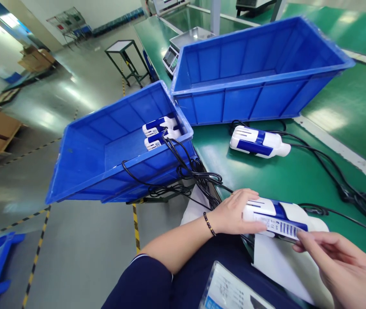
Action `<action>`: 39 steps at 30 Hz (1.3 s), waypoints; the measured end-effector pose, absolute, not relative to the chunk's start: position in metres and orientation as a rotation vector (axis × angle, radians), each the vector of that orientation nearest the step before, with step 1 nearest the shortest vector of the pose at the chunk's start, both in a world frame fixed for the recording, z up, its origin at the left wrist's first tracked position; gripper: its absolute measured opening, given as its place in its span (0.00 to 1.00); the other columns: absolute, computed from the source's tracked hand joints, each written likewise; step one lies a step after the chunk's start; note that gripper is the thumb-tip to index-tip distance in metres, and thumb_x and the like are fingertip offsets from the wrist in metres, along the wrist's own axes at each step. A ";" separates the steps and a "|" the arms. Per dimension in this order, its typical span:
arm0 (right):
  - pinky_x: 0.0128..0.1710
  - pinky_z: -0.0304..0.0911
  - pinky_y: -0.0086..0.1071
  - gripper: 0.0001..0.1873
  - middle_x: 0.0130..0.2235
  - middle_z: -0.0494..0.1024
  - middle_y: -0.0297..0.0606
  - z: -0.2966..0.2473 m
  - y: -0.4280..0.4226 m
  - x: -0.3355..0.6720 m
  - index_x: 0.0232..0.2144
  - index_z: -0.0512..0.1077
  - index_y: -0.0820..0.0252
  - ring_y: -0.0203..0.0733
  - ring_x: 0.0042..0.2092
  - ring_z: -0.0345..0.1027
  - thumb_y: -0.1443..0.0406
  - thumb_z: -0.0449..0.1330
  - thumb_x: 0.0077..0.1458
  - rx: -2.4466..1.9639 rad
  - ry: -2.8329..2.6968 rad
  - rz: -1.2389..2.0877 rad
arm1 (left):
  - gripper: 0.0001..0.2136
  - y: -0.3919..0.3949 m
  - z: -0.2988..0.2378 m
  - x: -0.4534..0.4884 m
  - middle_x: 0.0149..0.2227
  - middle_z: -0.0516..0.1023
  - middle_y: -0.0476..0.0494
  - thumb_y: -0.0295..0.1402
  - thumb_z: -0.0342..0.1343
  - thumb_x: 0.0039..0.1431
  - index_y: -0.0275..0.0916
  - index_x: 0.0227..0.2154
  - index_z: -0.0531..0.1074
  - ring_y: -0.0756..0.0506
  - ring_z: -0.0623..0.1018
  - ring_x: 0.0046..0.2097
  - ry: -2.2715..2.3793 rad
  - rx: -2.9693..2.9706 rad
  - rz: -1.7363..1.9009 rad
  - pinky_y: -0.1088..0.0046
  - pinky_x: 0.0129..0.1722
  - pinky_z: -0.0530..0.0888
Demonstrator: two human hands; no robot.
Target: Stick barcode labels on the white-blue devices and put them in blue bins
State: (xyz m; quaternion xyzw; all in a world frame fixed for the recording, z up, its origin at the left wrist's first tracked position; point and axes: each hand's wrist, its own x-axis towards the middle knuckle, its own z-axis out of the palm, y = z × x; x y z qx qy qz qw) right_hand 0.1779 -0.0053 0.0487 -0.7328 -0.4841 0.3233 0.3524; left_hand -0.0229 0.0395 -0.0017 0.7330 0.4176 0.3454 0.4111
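Note:
A white and blue corded device (282, 216) lies at the near edge of the green table (286, 180). My left hand (234, 212) is closed around its left end. My right hand (334, 257) presses its fingertips on a striped label on the device's side. Under the device lies a white sheet (279, 262). A second white and blue device (258, 142) rests on the table further back, its black cord (347, 189) trailing right.
A tilted blue bin (83, 163) at the table's left edge holds two more such devices (160, 131), their black cords (196, 176) spilling over its rim. A large blue bin (254, 68) stands behind, a scale (178, 49) beyond it. A laminated card (231, 289) lies in my lap.

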 end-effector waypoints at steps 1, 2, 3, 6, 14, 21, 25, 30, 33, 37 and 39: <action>0.24 0.65 0.22 0.14 0.24 0.76 0.33 0.048 -0.005 0.180 0.25 0.74 0.54 0.39 0.26 0.71 0.52 0.66 0.42 -1.877 -1.247 0.885 | 0.33 0.041 -0.002 -0.024 0.52 0.67 0.33 0.47 0.63 0.43 0.36 0.50 0.59 0.39 0.67 0.56 1.040 1.848 0.856 0.59 0.56 0.65; 0.24 0.65 0.22 0.13 0.24 0.76 0.34 0.048 -0.005 0.181 0.25 0.74 0.54 0.39 0.26 0.70 0.52 0.66 0.42 -1.861 -1.238 0.923 | 0.35 0.042 -0.003 -0.025 0.52 0.67 0.33 0.47 0.64 0.40 0.36 0.50 0.58 0.39 0.68 0.55 1.028 1.854 0.846 0.59 0.55 0.66; 0.24 0.65 0.23 0.13 0.24 0.76 0.34 0.048 -0.005 0.182 0.25 0.74 0.54 0.40 0.27 0.70 0.52 0.66 0.42 -1.857 -1.229 0.946 | 0.36 0.043 -0.004 -0.026 0.52 0.67 0.33 0.47 0.65 0.39 0.36 0.50 0.58 0.39 0.69 0.55 1.012 1.862 0.835 0.59 0.55 0.66; 0.25 0.67 0.27 0.15 0.23 0.75 0.34 0.048 -0.004 0.183 0.26 0.74 0.54 0.43 0.27 0.71 0.51 0.65 0.43 -1.871 -1.220 0.952 | 0.39 0.045 -0.006 -0.030 0.53 0.66 0.33 0.45 0.67 0.37 0.37 0.51 0.57 0.39 0.69 0.54 0.963 1.891 0.805 0.60 0.54 0.67; 0.31 0.67 0.24 0.18 0.25 0.77 0.32 0.040 -0.002 0.188 0.27 0.74 0.55 0.38 0.28 0.71 0.48 0.63 0.42 -1.857 -1.262 0.957 | 0.42 0.046 -0.010 -0.031 0.53 0.67 0.36 0.45 0.69 0.32 0.38 0.52 0.57 0.39 0.70 0.54 0.999 1.863 0.760 0.61 0.54 0.67; 0.31 0.67 0.25 0.18 0.26 0.78 0.33 0.035 -0.001 0.193 0.29 0.74 0.55 0.40 0.29 0.72 0.48 0.62 0.44 -1.872 -1.372 0.912 | 0.42 0.046 -0.008 -0.031 0.52 0.68 0.36 0.46 0.68 0.33 0.37 0.52 0.58 0.40 0.71 0.52 1.000 1.870 0.776 0.63 0.53 0.68; 0.31 0.68 0.27 0.18 0.26 0.77 0.34 0.032 -0.001 0.195 0.29 0.74 0.56 0.41 0.29 0.72 0.48 0.62 0.45 -1.843 -1.363 0.929 | 0.40 0.045 -0.006 -0.032 0.53 0.67 0.37 0.49 0.65 0.37 0.39 0.52 0.57 0.40 0.70 0.53 0.998 1.854 0.767 0.62 0.53 0.67; 0.30 0.68 0.28 0.19 0.26 0.78 0.34 0.031 -0.001 0.195 0.29 0.74 0.56 0.43 0.29 0.73 0.48 0.61 0.45 -1.844 -1.384 0.916 | 0.29 0.043 -0.006 -0.031 0.53 0.66 0.37 0.48 0.55 0.51 0.38 0.51 0.58 0.41 0.69 0.54 0.985 1.872 0.804 0.62 0.54 0.66; 0.29 0.67 0.29 0.19 0.26 0.78 0.33 0.033 -0.002 0.196 0.29 0.73 0.55 0.42 0.29 0.73 0.46 0.59 0.47 -1.868 -1.452 0.859 | 0.26 0.042 -0.006 -0.030 0.52 0.67 0.38 0.46 0.54 0.52 0.39 0.51 0.58 0.41 0.69 0.54 1.030 1.865 0.794 0.62 0.54 0.66; 0.19 0.62 0.29 0.17 0.26 0.78 0.31 0.050 -0.011 0.192 0.26 0.75 0.52 0.39 0.22 0.69 0.48 0.57 0.47 -1.842 -1.691 0.613 | 0.29 0.042 -0.007 -0.030 0.52 0.68 0.38 0.49 0.56 0.50 0.39 0.51 0.58 0.41 0.70 0.53 1.011 1.880 0.806 0.63 0.53 0.66; 0.14 0.58 0.29 0.14 0.24 0.78 0.30 0.062 -0.015 0.189 0.24 0.75 0.50 0.36 0.17 0.65 0.50 0.57 0.46 -1.747 -1.799 0.553 | 0.29 0.042 -0.008 -0.031 0.52 0.67 0.37 0.49 0.55 0.50 0.38 0.51 0.58 0.41 0.70 0.52 0.997 1.894 0.820 0.63 0.53 0.67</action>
